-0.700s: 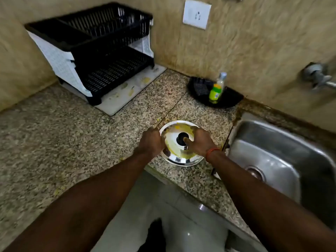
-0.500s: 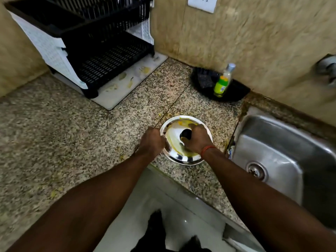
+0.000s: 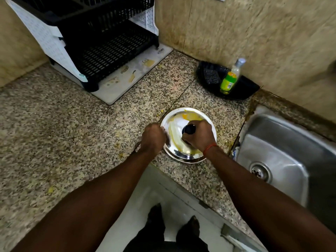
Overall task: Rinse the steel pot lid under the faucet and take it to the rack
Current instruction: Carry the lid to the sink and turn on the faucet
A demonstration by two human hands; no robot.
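Observation:
A round steel pot lid (image 3: 177,124), smeared with yellow residue, lies flat on the granite counter (image 3: 72,128) near its front edge. My right hand (image 3: 199,136) grips the lid's black knob (image 3: 189,129) from above. My left hand (image 3: 153,138) sits at the lid's left rim with its fingers curled against the edge. The black two-tier dish rack (image 3: 107,39) stands at the back left on a white mat. The steel sink (image 3: 283,157) is to the right; the faucet is out of view.
A black tray (image 3: 245,88) against the back wall holds a green dish-soap bottle (image 3: 230,79) and a dark scrub pad (image 3: 211,76). The tiled wall runs behind. The counter's front edge is just below the lid, with floor and my feet beneath.
My right hand has closed over the knob, where before only its fingers touched it. The camera tilted down and closer; the faucet left the view. The lid stays on the counter.

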